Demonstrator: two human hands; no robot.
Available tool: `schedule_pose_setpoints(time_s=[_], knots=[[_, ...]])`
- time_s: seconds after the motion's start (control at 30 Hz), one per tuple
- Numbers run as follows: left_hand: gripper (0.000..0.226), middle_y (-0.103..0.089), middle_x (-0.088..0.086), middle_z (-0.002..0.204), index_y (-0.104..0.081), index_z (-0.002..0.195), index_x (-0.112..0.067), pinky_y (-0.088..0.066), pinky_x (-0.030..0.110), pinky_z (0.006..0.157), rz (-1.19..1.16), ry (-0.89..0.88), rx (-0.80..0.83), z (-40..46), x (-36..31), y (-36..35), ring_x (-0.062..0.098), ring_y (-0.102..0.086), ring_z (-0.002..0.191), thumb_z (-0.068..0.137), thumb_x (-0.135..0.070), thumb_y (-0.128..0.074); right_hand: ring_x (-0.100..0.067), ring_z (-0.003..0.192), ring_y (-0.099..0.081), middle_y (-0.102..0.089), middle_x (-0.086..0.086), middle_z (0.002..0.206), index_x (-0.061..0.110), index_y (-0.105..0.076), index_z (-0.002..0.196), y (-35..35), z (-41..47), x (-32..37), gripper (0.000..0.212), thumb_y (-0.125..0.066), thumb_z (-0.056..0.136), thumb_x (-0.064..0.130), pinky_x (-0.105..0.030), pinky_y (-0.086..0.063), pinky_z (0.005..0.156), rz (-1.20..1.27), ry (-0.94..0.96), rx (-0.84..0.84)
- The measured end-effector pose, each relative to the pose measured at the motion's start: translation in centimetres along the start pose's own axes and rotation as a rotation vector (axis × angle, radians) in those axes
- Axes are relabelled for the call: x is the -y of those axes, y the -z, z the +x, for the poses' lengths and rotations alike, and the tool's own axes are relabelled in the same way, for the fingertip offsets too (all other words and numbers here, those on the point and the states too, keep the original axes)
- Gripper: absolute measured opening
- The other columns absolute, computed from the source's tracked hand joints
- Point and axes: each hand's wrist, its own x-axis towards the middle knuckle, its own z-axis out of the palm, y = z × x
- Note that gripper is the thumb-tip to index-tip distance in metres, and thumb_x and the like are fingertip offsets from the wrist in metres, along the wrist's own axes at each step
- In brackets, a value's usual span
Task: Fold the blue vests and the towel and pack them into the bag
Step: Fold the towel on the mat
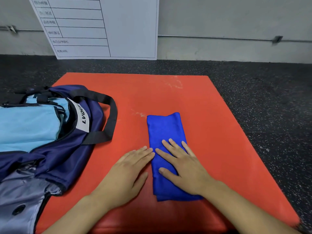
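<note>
A bright blue cloth (165, 130) lies folded into a long narrow strip on the red mat (211, 115), running away from me. My right hand (184, 166) rests flat on its near half, fingers spread. Beside the cloth's left edge, my left hand (128, 176) lies flat on the mat with its fingertips touching that edge. At the left sits an open navy bag (81, 157) with black handles; light blue fabric (28, 127) lies inside it.
The mat lies on dark speckled floor (270, 102). A white board with a printed table (101, 27) leans against the grey wall behind. The bag's black handle (108, 119) loops onto the mat between bag and cloth.
</note>
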Motion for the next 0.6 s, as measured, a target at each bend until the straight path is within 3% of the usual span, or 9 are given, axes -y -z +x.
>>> schedule_pose_setpoints(time_s=[0.1,0.23,0.4,0.6], knots=[[0.061,-0.040,-0.013,0.158,-0.047,0.151,-0.024,-0.023,0.029,0.122,-0.048,-0.094,0.034,0.2,-0.1,0.3,0.003,-0.024,0.151,0.092,-0.014,-0.056,0.001,0.153,0.016,0.003,0.018,0.169,0.045,-0.019,0.160,1.5,-0.7,-0.3,0.064,-0.036,0.102,0.065,-0.044,0.003,0.128,0.102,0.050,0.007],[0.044,-0.046,-0.015,0.154,-0.057,0.143,-0.027,-0.022,0.025,0.122,-0.068,-0.220,0.065,0.1,-0.4,0.3,0.005,-0.028,0.150,0.099,-0.028,-0.057,-0.005,0.156,-0.003,-0.010,0.016,0.170,0.039,-0.032,0.158,3.1,-4.1,-2.2,0.069,-0.056,0.096,0.061,-0.042,-0.009,0.128,0.133,0.188,-0.001],[0.023,-0.063,-0.017,0.136,-0.073,0.115,-0.031,-0.039,0.028,0.111,-0.129,-0.233,0.020,0.4,-0.6,-0.7,-0.001,-0.045,0.139,0.100,-0.036,-0.057,-0.006,0.153,-0.025,-0.030,0.017,0.164,0.035,-0.048,0.150,2.7,-8.3,-4.4,0.072,-0.074,0.088,0.058,-0.035,-0.024,0.124,0.233,0.208,-0.015],[0.016,-0.073,-0.018,0.113,-0.069,0.108,-0.029,-0.050,0.027,0.092,-0.294,-0.018,-0.033,0.5,-2.3,0.1,-0.001,-0.066,0.109,0.098,-0.033,-0.057,-0.003,0.133,-0.054,-0.064,0.016,0.136,0.025,-0.076,0.116,2.0,-7.5,-4.4,0.024,-0.073,0.095,0.036,-0.036,-0.048,0.105,0.234,0.266,-0.185]])
